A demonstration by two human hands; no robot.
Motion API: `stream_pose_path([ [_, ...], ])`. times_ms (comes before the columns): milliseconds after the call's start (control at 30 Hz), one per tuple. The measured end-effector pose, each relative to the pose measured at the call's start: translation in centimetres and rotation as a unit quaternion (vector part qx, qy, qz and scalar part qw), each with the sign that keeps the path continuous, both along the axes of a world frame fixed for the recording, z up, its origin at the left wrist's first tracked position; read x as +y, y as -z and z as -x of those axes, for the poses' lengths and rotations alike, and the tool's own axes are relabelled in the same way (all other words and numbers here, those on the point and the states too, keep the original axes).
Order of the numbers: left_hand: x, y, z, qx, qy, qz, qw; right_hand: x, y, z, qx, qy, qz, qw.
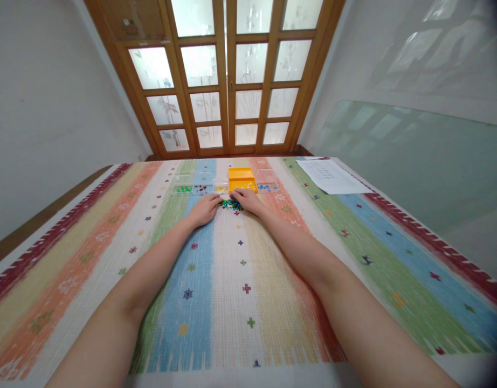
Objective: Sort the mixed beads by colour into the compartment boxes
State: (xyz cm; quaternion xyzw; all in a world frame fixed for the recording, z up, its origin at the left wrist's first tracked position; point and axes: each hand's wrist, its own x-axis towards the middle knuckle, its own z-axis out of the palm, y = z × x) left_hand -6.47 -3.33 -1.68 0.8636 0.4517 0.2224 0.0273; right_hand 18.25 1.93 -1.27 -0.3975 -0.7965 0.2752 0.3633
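1. A mixed pile of small pieces (231, 205) lies between left hand (205, 210) and right hand (247, 200); I can't tell whether either pinches any.
2. Just beyond, clear trays (193, 190) hold green pieces (184, 189) and blue pieces (267, 188).
3. Partway, I'd judge: the pile is left.

We see a loose, low pile (231, 205) of tiny mixed-colour pieces; from it, an open yellow box (241, 173) lies at one o'clock, blue pieces (268, 188) at two.
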Motion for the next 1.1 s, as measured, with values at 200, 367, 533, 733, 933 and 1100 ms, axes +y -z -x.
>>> stream_pose_path([
  [200,-0.2,-0.1,0.3,0.014,0.008,-0.002,1.000,0.6,0.2,0.1,0.181,-0.047,0.159,0.969],
  [367,-0.1,-0.3,0.8,0.005,-0.017,-0.012,1.000,0.4,-0.2,0.3,0.204,-0.024,0.176,0.963],
  [533,0.3,-0.1,1.2,-0.001,-0.027,-0.011,1.000,0.0,-0.2,0.4,0.167,-0.016,0.136,0.976],
  [733,0.5,0.0,1.4,0.001,-0.017,-0.006,1.000,-0.2,-0.3,0.3,0.159,-0.025,0.124,0.979],
  [933,0.3,0.0,1.1,0.022,0.006,-0.005,1.000,0.0,-0.1,0.3,0.136,-0.008,0.119,0.983],
  [1100,0.2,-0.1,0.8,0.026,-0.006,-0.009,1.000,0.0,0.2,0.4,0.138,-0.006,0.111,0.984],
])
